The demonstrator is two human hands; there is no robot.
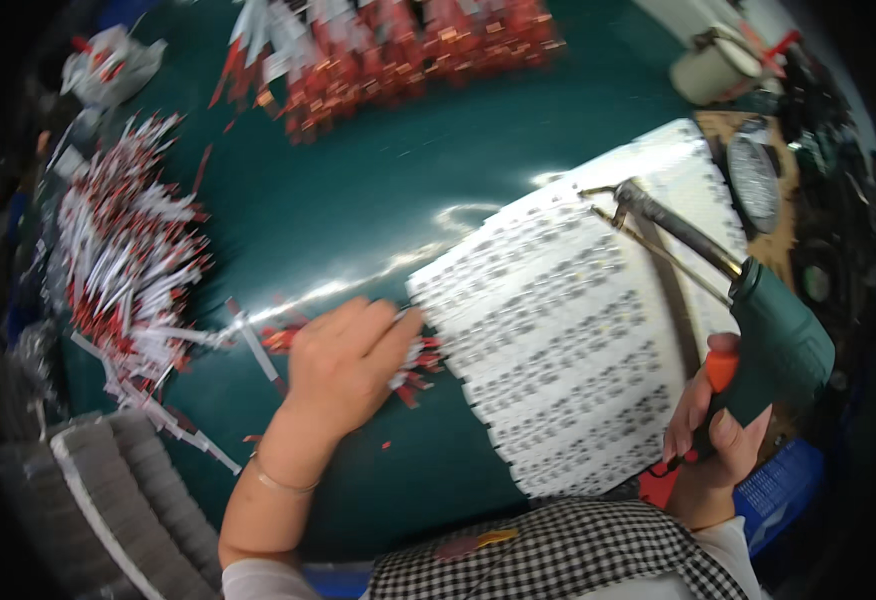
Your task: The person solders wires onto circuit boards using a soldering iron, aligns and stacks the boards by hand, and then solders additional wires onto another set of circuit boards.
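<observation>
My left hand [343, 365] is closed over a small bunch of red-and-white strips [416, 372] on the green table. Their red ends stick out on both sides of the fingers, while the grip itself is partly hidden and slightly blurred. At the right, my right hand [718, 430] is wrapped around the handle of a green soldering gun [780, 325] with an orange trigger. Its metal tip and thin side tube point to the upper left, above white panels [558, 350] that carry rows of small dark marks. A dark band crosses the panels beneath the tool.
A big heap of red-and-white strips [133, 250] lies at the left, and more bundles [408, 50] lie along the far side. Grey stacked pieces [138, 500] stand at the lower left. A beige cup [713, 72] and a silver oval piece [754, 180] are at the right.
</observation>
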